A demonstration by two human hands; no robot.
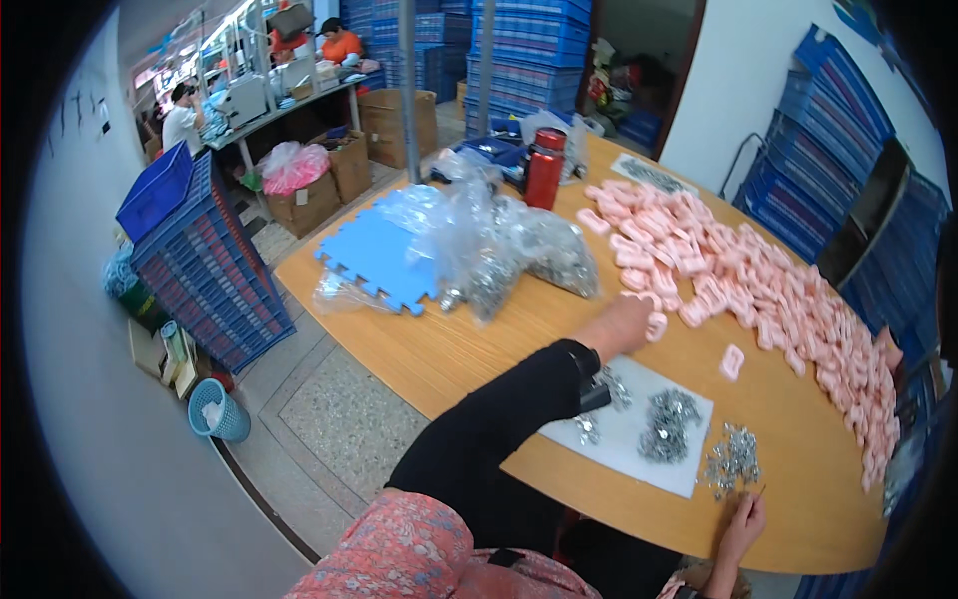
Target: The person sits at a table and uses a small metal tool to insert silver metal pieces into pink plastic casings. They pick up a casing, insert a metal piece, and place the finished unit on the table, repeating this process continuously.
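My left hand point(621, 325) reaches across the table to the near edge of a long heap of pale pink oval plastic pieces point(699, 255). Its fingers close on one pink piece point(656, 326), though they are partly hidden. By the table's front edge, my right hand point(741, 524) pinches a thin, dark stick-like tool point(762, 490), too small to make out fully. Just beyond it lies a loose pile of small shiny metal parts point(733, 459). More metal parts point(669, 424) sit on a white board point(681, 481) under my left forearm. A single pink piece point(732, 362) lies apart from the heap.
Clear bags of metal parts point(539, 245) and a blue foam mat point(384, 258) are at the table's left. A red flask point(544, 168) stands behind them. Blue crates point(215, 265) flank the table. Two people point(341, 45) sit at far benches.
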